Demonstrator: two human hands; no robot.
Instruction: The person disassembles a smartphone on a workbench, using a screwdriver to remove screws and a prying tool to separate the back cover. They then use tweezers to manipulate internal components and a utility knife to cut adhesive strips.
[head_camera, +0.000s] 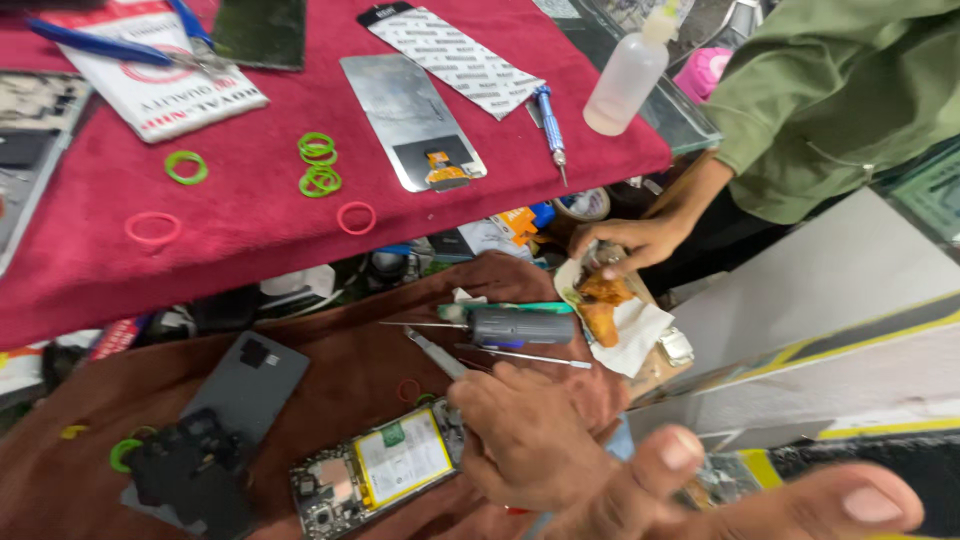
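Tweezers (436, 352) lie pinched in our left hand (525, 440), just right of the opened phone (385, 470) on the near brown cloth (340, 375), while our right hand (790, 495), blurred near right, shows no grip we can tell.

Phone repair workshop, cramped counter, red cloth (250, 230) with loose phone screen (410, 120), blue precision screwdriver (548, 125), blue-handled pliers (110, 45), coloured rubber bands (318, 165), squeeze bottle (625, 80), lower brown cloth (350, 370) with opened phone (385, 470), detached grey back cover (245, 385).
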